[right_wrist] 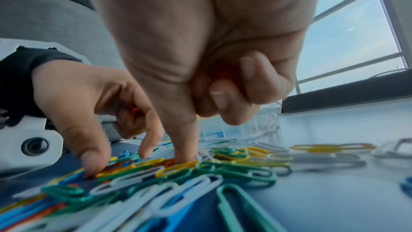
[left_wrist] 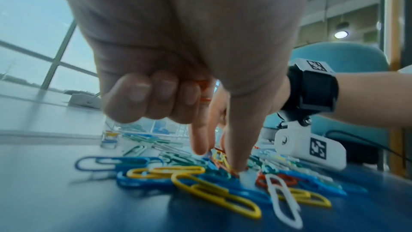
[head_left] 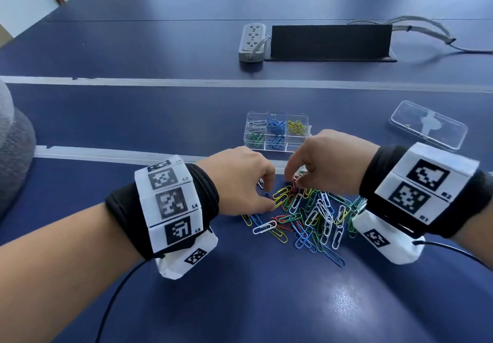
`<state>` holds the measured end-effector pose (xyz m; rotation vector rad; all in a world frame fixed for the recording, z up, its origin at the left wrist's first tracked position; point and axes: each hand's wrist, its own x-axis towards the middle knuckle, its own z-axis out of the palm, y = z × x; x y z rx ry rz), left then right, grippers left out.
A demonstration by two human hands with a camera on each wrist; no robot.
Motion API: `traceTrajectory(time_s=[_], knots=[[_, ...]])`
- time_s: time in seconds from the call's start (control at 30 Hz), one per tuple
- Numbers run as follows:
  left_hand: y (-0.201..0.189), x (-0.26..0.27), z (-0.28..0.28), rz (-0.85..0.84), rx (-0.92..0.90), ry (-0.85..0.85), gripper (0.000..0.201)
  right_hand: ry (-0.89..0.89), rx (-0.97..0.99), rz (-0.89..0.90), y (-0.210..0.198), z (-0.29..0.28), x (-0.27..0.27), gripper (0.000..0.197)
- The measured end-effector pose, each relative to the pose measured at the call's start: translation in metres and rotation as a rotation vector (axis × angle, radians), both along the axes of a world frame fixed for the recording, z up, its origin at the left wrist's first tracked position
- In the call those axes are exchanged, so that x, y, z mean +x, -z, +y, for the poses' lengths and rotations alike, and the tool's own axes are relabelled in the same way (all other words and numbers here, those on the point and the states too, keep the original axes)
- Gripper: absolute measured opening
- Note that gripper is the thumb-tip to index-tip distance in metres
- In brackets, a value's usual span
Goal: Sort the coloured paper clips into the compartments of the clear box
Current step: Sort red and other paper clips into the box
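Loose paper clips (head_left: 306,217) heaped on blue table (head_left: 266,302), left hand (head_left: 240,180) and right hand (head_left: 325,161) thumb tips on heap, curled fingers clutching red clips (right_wrist: 223,70), clear box (head_left: 276,132) just beyond

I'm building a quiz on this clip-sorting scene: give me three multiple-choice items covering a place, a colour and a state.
1. Where does the lid lie?
A. on the clear box
B. on the table, right of the clear box
C. under the pile

2. What colour are the clips curled inside both hands?
A. red
B. white
C. green

3. The clear box is:
A. open
B. closed
C. tipped over

Answers: 1 B, it lies apart on the table; 2 A, red clips show behind curled fingers in the left hand and right hand; 3 A, compartments uncovered.
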<state>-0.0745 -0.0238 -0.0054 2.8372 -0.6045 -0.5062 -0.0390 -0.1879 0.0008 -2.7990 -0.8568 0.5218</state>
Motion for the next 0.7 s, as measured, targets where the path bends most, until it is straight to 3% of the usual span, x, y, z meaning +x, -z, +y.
traceTrajectory(time_s=[0.1, 0.33, 0.53, 0.7], knots=[[0.001, 0.001, -0.001, -0.014, 0.055, -0.001, 0.030, -0.005, -0.003, -0.030, 0.001, -0.002, -0.001, 0.016], [0.002, 0.000, -0.001, 0.028, -0.005, 0.002, 0.014, -0.013, 0.031, -0.027, -0.006, -0.006, 0.001, 0.011], [-0.001, -0.001, 0.002, 0.054, -0.042, -0.035, 0.006, 0.204, 0.141, -0.118, -0.014, -0.009, 0.027, 0.016], [-0.001, -0.001, 0.002, 0.063, -0.049, -0.057, 0.014, 0.280, 0.086, -0.146, -0.013, 0.001, 0.040, 0.020]])
